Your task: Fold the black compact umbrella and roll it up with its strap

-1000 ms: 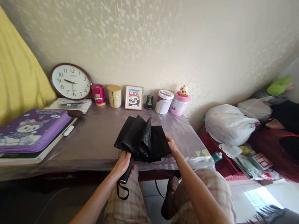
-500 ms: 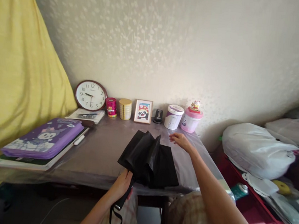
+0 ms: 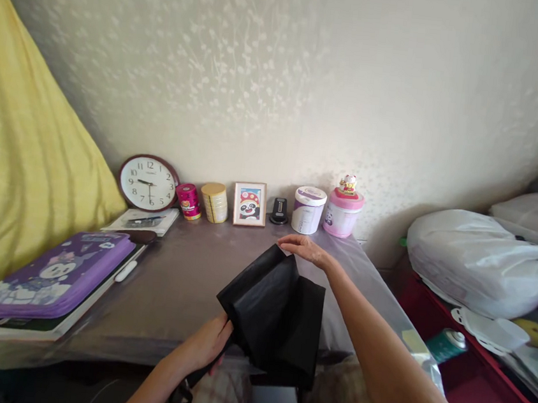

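A black folding umbrella (image 3: 270, 310), its canopy loosely folded, tilts over the near edge of the table. My left hand (image 3: 210, 343) is wrapped around its handle, and a wrist strap (image 3: 181, 395) dangles from the handle's lower end. At the far edge of the canopy is my right hand (image 3: 305, 249), fingers stretched out and not closed around anything. Its fingertips lie at the upper folds; whether they press on the fabric is hard to tell.
A purple case (image 3: 54, 275) lies on books at left, beside a clock (image 3: 148, 182). Along the wall stand tins, a picture frame (image 3: 250, 204), a white tub (image 3: 308, 211) and a pink tub (image 3: 342, 214). A red crate (image 3: 471, 383) with bags sits at right.
My right hand has moved left to the umbrella's far edge. The canopy has turned and its folds have shifted. The view has tilted slightly.
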The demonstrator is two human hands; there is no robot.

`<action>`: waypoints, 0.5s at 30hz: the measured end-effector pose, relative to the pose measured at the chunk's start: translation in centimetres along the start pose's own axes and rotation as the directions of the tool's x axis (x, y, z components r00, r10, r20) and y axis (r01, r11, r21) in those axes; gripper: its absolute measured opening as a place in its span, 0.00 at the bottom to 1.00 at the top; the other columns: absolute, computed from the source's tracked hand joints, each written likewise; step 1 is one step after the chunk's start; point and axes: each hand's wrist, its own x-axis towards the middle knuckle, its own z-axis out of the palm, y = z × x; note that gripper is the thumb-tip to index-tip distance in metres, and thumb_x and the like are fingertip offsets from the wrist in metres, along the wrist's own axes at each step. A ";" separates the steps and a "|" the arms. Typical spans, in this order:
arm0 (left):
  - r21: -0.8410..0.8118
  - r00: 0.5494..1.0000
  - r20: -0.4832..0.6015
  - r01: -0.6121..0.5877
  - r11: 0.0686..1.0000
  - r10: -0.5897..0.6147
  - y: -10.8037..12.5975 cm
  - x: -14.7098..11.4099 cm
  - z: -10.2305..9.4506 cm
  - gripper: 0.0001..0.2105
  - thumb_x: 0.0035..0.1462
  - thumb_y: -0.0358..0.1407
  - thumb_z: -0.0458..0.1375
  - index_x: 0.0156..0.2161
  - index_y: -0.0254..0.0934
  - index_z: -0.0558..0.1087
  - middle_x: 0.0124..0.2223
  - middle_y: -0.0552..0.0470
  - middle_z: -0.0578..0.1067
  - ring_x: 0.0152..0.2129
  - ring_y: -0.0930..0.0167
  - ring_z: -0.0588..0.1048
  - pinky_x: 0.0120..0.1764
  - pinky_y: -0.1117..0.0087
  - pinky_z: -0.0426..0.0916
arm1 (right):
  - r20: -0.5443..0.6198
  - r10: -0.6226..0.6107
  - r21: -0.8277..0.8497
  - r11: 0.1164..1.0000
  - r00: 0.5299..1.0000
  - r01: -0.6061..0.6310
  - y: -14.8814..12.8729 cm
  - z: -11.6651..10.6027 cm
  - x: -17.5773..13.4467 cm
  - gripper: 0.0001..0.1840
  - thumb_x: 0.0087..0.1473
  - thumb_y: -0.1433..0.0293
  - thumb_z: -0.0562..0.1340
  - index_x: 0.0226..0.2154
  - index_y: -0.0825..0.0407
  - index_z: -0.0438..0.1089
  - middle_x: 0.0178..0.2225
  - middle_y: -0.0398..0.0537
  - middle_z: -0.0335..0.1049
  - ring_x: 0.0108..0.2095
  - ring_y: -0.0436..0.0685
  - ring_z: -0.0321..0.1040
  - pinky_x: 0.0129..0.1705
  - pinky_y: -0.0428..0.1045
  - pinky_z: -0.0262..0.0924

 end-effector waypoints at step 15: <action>0.133 0.989 0.145 0.009 0.991 -0.029 -0.1 1.7 -2.2 0.21 0.57 0.51 0.40 0.36 0.37 0.65 0.17 0.58 0.67 0.10 0.72 0.68 0.20 0.72 0.63 | 0.185 0.052 0.199 0.976 0.981 -0.089 1.2 -1.5 -2.3 0.13 0.41 0.66 0.67 0.34 0.51 0.73 0.29 0.39 0.71 0.29 0.48 0.63 0.34 0.45 0.56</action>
